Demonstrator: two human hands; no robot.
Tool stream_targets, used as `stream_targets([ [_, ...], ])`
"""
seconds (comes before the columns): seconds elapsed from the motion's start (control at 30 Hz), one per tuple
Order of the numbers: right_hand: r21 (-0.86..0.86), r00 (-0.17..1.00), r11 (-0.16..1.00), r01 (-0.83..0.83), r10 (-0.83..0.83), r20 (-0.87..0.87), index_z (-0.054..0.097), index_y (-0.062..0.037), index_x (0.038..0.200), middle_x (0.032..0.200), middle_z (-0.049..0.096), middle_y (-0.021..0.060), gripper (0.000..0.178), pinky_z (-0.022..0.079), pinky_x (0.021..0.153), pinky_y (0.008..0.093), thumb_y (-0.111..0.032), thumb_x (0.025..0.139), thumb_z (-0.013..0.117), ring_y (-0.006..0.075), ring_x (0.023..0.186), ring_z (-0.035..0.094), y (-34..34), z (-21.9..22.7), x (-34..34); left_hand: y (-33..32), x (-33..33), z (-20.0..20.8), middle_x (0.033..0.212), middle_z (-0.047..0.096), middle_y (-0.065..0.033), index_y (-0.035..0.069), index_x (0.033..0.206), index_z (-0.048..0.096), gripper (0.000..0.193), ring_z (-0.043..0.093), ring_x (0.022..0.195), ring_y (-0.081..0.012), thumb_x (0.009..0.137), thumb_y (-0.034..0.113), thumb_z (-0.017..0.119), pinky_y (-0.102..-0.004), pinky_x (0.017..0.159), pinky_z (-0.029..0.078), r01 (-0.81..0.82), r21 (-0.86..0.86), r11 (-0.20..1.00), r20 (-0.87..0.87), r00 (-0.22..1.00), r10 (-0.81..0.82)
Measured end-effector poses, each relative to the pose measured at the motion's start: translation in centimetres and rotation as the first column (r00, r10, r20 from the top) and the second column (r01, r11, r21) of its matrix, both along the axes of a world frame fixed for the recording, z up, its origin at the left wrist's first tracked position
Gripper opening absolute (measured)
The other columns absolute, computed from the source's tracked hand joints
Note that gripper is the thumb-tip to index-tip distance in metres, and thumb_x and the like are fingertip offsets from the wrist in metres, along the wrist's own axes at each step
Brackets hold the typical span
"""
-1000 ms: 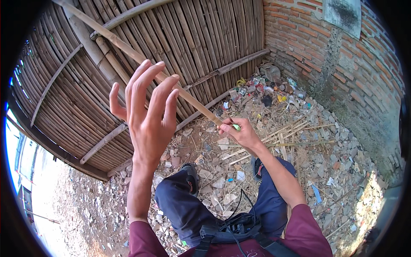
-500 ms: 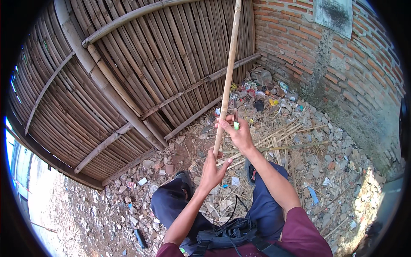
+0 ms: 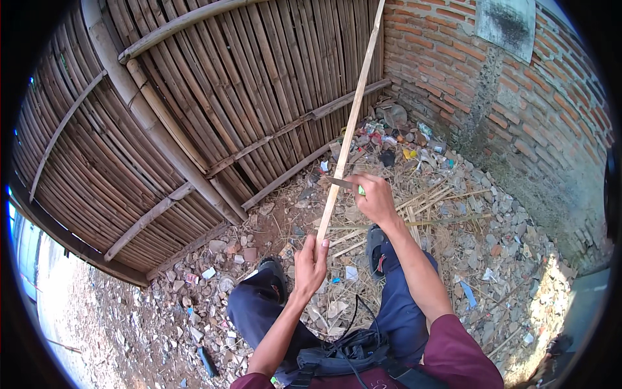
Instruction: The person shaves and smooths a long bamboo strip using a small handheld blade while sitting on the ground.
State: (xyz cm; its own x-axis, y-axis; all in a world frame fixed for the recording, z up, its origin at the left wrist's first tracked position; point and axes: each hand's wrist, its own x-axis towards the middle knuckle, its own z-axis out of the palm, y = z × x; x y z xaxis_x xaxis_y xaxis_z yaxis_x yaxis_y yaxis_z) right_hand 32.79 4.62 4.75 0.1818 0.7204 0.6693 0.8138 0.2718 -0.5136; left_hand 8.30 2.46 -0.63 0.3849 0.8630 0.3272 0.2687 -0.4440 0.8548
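A long split bamboo strip [image 3: 355, 117] slants up and away from me, its pale side showing. My left hand [image 3: 311, 267] is closed round its near end. Further up, my right hand [image 3: 374, 198] grips a knife [image 3: 341, 183] with a bright green handle. The knife's blade lies across the strip, and the handle is mostly covered by my fingers. Below the right hand, several cut bamboo strips [image 3: 427, 202] lie in a loose pile on the ground.
A bamboo-slat wall [image 3: 214, 97] with thick poles rises on the left. A brick wall [image 3: 447, 58] stands at the far right. Stones and litter [image 3: 389, 139] cover the ground, and a black pouch [image 3: 343, 350] hangs at my waist. My shoes flank the work.
The strip has turned to show its pale side, its far end leaning further right. My right hand has moved off the strip, and the knife blade now crosses it. My left hand has lowered slightly.
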Motion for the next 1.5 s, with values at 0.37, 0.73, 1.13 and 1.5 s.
stream_targets([
  [0.37,0.208,0.955,0.943,0.26,-0.283,0.089,0.07,-0.0102,0.087,0.085,0.076,0.0089,0.003,0.053,0.057,0.0456,-0.011,0.084,0.068,0.0331,0.067,0.072,-0.2,0.9,0.1,-2.3,-1.2,2.3,0.061,0.056,-0.0153,0.0,0.09,0.049,0.027,0.054,0.05,-0.025,0.107,0.015,0.065,-0.0391,0.051,0.043,-0.034,0.153,0.988,-0.075,0.996,0.046],
  [0.73,0.129,0.968,0.969,0.209,-0.224,0.11,0.07,-0.0058,0.082,0.068,0.068,0.0148,0.007,0.051,0.055,0.0458,-0.01,0.088,0.068,0.0342,0.06,0.069,-0.1,0.8,-0.2,-3.7,-1.4,4.3,0.06,0.057,-0.0244,0.004,0.094,0.047,0.027,0.062,0.054,-0.0473,0.107,0.019,0.065,-0.0517,0.047,0.042,-0.01,0.095,0.995,-0.139,0.99,0.023],
  [1.13,0.195,0.923,0.905,0.378,-0.385,-0.004,0.073,-0.0017,0.077,0.067,0.069,0.0207,0.018,0.052,0.057,0.0493,-0.014,0.089,0.066,0.0388,0.064,0.072,0.8,-0.4,4.9,-6.4,-2.8,3.6,0.064,0.057,-0.0238,0.0,0.093,0.048,0.028,0.059,0.054,-0.0422,0.108,0.018,0.063,-0.0452,0.052,0.042,0.052,-0.041,0.998,-0.21,0.976,-0.059],
  [1.5,0.126,0.987,0.988,0.093,-0.108,0.118,0.071,-0.0024,0.074,0.063,0.065,0.0176,0.013,0.049,0.054,0.0482,-0.011,0.082,0.069,0.0384,0.058,0.066,0.2,-1.7,1.3,-5.9,-2.2,5.4,0.061,0.054,-0.0177,-0.001,0.094,0.051,0.03,0.051,0.051,-0.0276,0.112,0.022,0.056,-0.0431,0.052,0.041,0.066,-0.165,0.984,-0.138,0.986,-0.09],
])
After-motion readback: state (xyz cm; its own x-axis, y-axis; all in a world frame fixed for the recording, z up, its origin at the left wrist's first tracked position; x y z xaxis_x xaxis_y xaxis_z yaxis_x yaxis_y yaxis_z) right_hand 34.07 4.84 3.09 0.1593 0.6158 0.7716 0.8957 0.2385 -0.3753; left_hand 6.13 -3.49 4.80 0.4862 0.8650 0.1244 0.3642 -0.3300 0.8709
